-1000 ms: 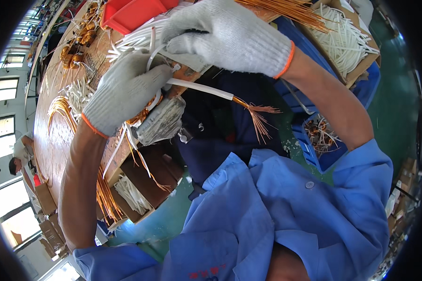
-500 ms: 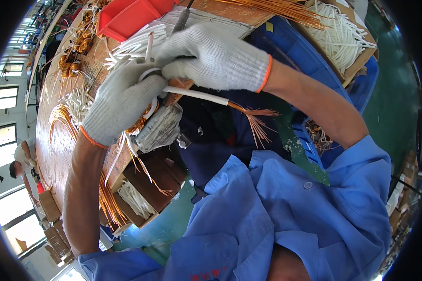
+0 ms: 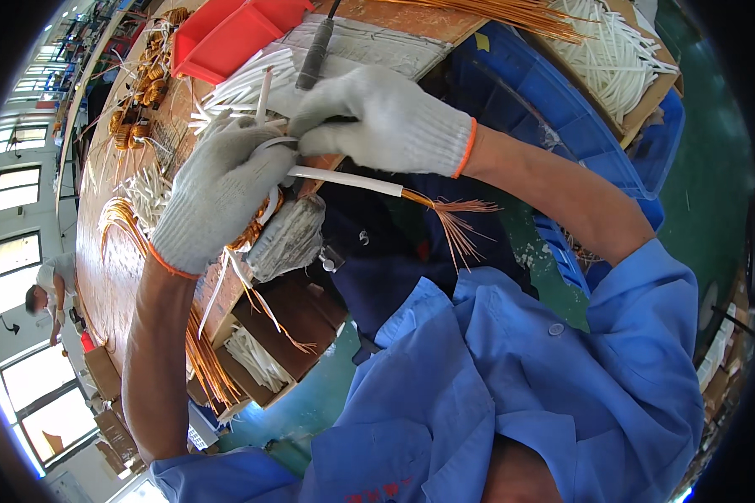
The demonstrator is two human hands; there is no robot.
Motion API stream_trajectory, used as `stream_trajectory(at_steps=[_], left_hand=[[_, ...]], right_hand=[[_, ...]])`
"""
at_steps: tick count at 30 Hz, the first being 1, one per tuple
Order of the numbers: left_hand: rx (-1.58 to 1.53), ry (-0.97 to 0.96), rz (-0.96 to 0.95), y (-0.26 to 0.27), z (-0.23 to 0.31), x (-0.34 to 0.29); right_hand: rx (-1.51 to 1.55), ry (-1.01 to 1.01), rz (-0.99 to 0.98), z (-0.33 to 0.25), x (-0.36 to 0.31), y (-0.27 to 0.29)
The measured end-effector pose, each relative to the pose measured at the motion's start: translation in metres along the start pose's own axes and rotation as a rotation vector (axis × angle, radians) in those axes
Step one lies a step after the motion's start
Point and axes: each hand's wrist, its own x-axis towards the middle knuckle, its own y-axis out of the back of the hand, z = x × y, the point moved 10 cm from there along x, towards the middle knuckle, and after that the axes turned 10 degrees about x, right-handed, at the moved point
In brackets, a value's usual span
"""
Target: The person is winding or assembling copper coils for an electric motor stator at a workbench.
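At the worktable (image 3: pixel 109 285), a gloved left hand (image 3: pixel 220 189) clasps a copper coil (image 3: pixel 247 240); the right hand (image 3: pixel 390 121) pinches a bent white tube (image 3: pixel 273 142).

A pale wall (image 3: pixel 58 225) runs from eight to ten o'clock, its dark-framed windows (image 3: pixel 8 272) glowing white with daylight. The wooden workbench (image 3: pixel 109 285) bends from nine round to twelve. Green floor (image 3: pixel 713 184) shows between two and three o'clock and again at seven; brown cardboard boxes (image 3: pixel 102 372) sit near eight.
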Motion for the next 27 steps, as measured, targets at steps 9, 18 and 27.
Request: stream_trajectory(at_steps=[9, 18, 27], left_hand=[[-0.013, 0.194, -0.076, -0.001, -0.005, -0.007], [-0.078, 0.11, -0.044, 0.002, -0.004, -0.003], [-0.001, 0.212, -0.004, -0.003, -0.012, 0.001]], right_hand=[[0.004, 0.146, 0.106, -0.043, 0.013, 0.02], [0.225, -0.14, -0.01, 0.018, -0.008, -0.006], [0.012, -0.246, 0.049, 0.052, -0.033, -0.021]])
